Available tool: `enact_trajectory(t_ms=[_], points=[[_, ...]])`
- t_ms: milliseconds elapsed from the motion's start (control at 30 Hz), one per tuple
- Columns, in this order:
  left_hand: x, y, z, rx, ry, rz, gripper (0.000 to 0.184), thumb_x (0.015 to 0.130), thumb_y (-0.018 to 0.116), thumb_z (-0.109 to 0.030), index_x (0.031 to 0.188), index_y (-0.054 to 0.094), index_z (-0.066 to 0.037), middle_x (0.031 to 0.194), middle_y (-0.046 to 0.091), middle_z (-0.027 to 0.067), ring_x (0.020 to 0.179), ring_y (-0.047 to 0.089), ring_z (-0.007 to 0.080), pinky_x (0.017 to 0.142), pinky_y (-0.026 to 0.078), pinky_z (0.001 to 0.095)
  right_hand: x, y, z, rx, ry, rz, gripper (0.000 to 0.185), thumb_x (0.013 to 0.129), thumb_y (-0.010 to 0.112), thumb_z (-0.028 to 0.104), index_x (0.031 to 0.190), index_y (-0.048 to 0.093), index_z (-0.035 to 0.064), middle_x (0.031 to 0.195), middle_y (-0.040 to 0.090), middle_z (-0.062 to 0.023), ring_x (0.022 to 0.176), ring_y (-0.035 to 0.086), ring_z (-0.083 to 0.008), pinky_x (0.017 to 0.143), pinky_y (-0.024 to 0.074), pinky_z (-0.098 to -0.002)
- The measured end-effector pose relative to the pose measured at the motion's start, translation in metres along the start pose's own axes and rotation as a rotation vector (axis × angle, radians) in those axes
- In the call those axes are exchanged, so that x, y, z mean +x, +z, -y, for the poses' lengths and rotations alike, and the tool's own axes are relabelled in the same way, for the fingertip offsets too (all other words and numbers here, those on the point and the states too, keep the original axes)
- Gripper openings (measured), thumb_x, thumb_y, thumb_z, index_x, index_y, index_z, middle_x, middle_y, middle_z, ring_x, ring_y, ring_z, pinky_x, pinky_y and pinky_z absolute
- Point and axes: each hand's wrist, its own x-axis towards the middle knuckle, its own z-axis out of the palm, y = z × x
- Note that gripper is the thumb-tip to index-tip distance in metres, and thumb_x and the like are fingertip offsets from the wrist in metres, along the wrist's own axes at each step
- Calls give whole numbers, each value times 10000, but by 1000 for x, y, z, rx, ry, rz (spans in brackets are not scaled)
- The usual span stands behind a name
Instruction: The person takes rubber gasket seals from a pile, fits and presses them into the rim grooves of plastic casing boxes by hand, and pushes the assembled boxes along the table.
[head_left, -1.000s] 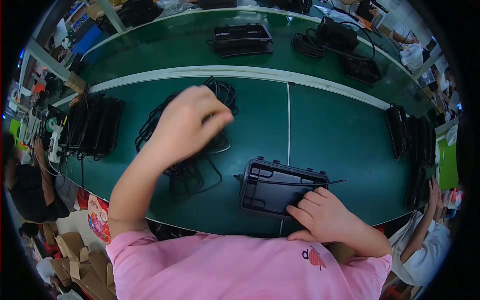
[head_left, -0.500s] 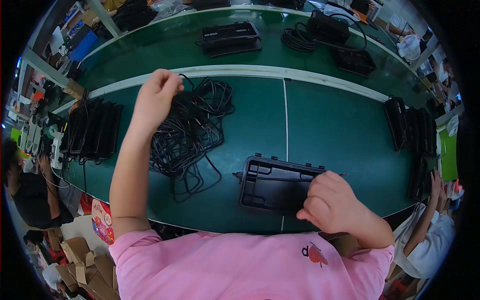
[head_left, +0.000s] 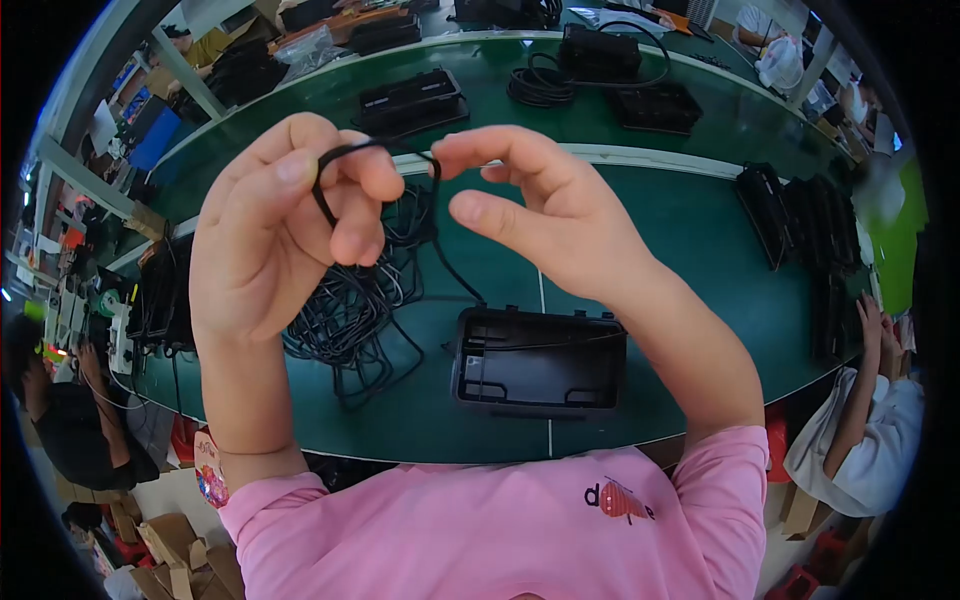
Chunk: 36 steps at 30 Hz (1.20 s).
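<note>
Above the green desk (head_left: 690,230), a black cable (head_left: 348,149) arches between the two raised hands and drops toward the far edge of an open black box (head_left: 540,375); whether it joins the box cannot be told. The left hand (head_left: 262,230) is upright, palm turned inward, thumb and index finger pinching the cable, the other fingers loosely curled. The right hand (head_left: 555,225) reaches in from its side, index fingertip against the cable, thumb spread well apart from it. Behind the left forearm lies a tangle of black cables (head_left: 345,320).
</note>
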Motion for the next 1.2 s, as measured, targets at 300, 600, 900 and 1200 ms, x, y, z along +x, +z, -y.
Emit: enact_trajectory(t_ms=[300,600,900,1200], points=[[0,3,28,-224,-157,67,178,948,506,-153,952,527,23,931,622,181,684,579,181,655,503,317,-43,-14,16,272,214,0,214,992,558,84,1167,626,-18,1034,667,-77,886,657,-153,751,511,-266],[17,53,36,289,-138,38,389,1041,478,-275,1219,571,58,1041,651,95,928,619,162,848,493,293,-38,-12,67,-170,34,-69,127,887,577,25,971,506,-38,993,610,-212,871,633,-358,744,507,-420],[24,57,44,703,-166,14,157,936,661,-108,1043,673,6,871,603,-3,767,519,43,661,393,185,-69,-35,64,-476,16,-149,113,826,622,57,902,567,-7,916,603,-168,887,600,-368,747,490,-424],[16,62,42,356,11,12,191,1012,525,-176,1024,577,8,823,567,56,699,554,107,659,499,241,-98,-48,54,-435,93,-160,155,823,686,7,968,633,2,834,601,-47,757,584,-128,682,476,-263]])
